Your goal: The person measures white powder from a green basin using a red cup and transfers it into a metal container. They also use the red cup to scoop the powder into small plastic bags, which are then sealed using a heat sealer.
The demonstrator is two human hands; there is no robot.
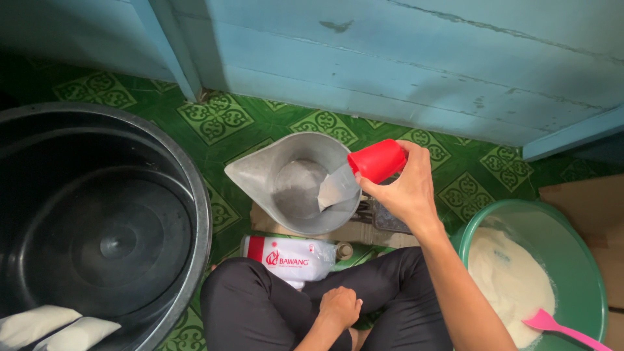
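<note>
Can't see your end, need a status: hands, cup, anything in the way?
Right hand tipping red cup, powder falling into grey jug. Left hand resting on lap, empty. Nothing blocking the jug.

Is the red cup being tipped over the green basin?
No, the right hand tips the red cup over the grey jug, not the green basin.

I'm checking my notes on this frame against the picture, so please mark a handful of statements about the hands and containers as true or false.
1. The right hand tips a red cup over a grey metal scoop pan. True.
2. The left hand holds the pink scoop. False: it rests on the person's lap; the scoop lies in the green basin.
3. The green basin holds white powder. True.
4. The black tub is full of water. False: it looks dry, with white bags at its near edge.
5. White powder spills from the cup into the pan. True.
</note>
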